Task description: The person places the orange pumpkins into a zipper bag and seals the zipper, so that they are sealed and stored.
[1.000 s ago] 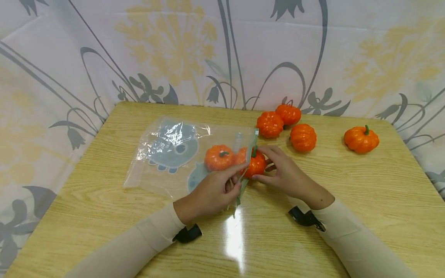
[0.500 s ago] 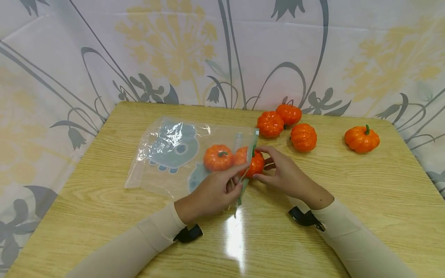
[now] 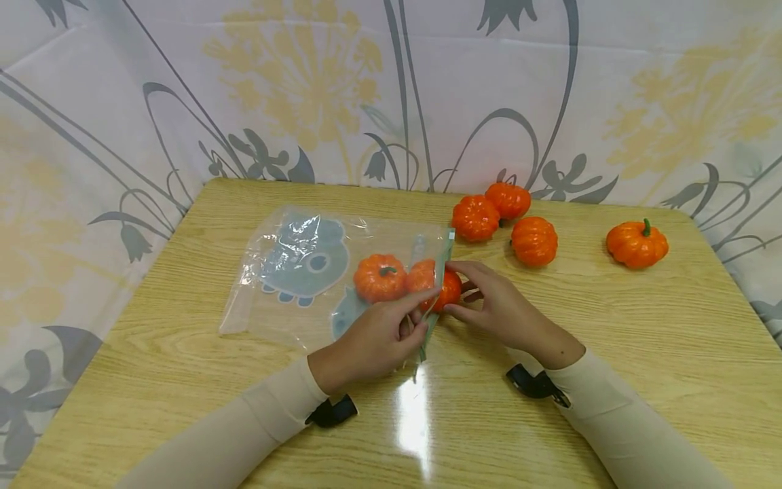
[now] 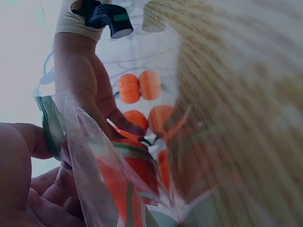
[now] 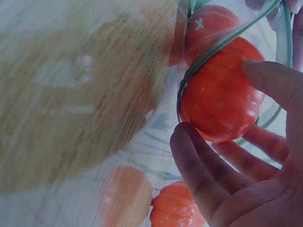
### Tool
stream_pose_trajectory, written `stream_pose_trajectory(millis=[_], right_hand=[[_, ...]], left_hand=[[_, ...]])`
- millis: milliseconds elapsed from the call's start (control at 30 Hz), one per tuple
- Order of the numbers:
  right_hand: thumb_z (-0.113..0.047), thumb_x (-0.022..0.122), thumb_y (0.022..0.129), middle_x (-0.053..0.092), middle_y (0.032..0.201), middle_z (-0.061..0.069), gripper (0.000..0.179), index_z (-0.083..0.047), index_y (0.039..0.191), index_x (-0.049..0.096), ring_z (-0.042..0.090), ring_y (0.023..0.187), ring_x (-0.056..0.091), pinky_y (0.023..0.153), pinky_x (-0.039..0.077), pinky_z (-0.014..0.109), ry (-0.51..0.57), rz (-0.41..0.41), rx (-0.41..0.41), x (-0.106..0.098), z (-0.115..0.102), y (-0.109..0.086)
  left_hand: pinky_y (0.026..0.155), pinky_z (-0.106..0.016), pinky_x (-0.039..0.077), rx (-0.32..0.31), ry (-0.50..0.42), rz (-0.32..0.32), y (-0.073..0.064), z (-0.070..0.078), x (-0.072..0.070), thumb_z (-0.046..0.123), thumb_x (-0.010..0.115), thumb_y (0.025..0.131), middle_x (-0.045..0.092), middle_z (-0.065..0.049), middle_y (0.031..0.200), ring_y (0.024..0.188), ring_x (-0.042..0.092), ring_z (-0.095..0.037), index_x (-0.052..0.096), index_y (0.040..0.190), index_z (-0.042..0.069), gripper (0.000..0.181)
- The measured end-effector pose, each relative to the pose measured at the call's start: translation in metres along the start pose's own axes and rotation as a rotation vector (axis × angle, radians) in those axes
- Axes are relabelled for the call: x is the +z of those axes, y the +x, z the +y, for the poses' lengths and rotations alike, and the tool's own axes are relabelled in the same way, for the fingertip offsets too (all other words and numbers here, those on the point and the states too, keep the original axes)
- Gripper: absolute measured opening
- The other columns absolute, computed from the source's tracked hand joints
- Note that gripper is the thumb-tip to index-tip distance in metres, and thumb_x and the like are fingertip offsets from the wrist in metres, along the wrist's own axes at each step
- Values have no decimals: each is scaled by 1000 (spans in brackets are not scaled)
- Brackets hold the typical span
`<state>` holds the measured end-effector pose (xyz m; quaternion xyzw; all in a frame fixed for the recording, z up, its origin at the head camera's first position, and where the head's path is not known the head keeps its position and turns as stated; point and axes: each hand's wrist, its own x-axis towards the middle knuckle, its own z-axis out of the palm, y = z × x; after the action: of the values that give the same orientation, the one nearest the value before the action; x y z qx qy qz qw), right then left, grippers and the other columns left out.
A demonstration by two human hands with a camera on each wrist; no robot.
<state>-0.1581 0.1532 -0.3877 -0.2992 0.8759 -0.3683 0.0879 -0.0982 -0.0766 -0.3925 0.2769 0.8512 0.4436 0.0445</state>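
Note:
A clear zip bag (image 3: 379, 234) printed with blue-grey cartoon figures lies flat, its green-edged mouth facing right. Near that mouth, my left hand (image 3: 374, 338) pinches the bag's edge between thumb and fingers; the left wrist view shows the green strip (image 4: 52, 125) between them. My right hand (image 3: 504, 305) holds a small orange pumpkin (image 3: 451, 288) partway through the mouth, fingers and thumb around its outer side. In the right wrist view the green rim (image 5: 208, 54) crosses over this pumpkin. Another pumpkin (image 3: 379, 280) with a green stem sits inside the bag, to its left.
Behind my right hand stand three more pumpkins, a left one (image 3: 475, 218), a back one (image 3: 509, 201) and a front one (image 3: 534, 242). A further pumpkin (image 3: 637, 244) stands alone at the right. A flower-patterned curtain (image 3: 427, 102) hangs behind the wooden table (image 3: 550, 435).
My right hand has pushed the held pumpkin slightly left, farther into the bag. The pumpkin inside has shifted a little left. My left hand keeps its pinch on the edge, nearly still.

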Motion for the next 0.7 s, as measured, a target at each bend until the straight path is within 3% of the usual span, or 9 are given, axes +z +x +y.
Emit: stream_pose_trajectory(millis=[133, 333, 567, 700], right_hand=[[-12, 76, 88, 58, 136, 19, 65, -3, 144, 44, 29, 104, 69, 84, 60, 39, -6, -6, 31, 0, 0, 0], [-11, 78, 87, 57, 134, 17, 62, -3, 142, 49, 30, 105, 68, 86, 59, 40, -29, 23, -10, 1, 1, -1], [-13, 79, 86, 59, 116, 16, 57, 0, 137, 57, 27, 95, 67, 81, 60, 39, -95, 66, -13, 1, 1, -2], [-14, 78, 87, 62, 122, 17, 54, -2, 135, 57, 30, 100, 68, 82, 60, 41, -76, 63, 12, 1, 0, -1]], left_hand=[[55, -18, 46, -10, -1, -11, 0, 0, 0, 14, 57, 99, 61, 6, 88, 62, 49, -1, 48, 149, 12, 50], [54, -18, 46, -17, -2, -27, 1, 1, 0, 14, 56, 99, 60, 6, 88, 61, 49, -1, 47, 150, 13, 51], [55, -18, 46, -21, 1, -32, 0, 1, 1, 15, 57, 100, 60, 6, 89, 62, 50, -1, 48, 149, 12, 50], [55, -18, 46, -21, -1, -34, 0, 1, 1, 14, 57, 99, 60, 6, 88, 61, 49, 0, 47, 150, 13, 51]])
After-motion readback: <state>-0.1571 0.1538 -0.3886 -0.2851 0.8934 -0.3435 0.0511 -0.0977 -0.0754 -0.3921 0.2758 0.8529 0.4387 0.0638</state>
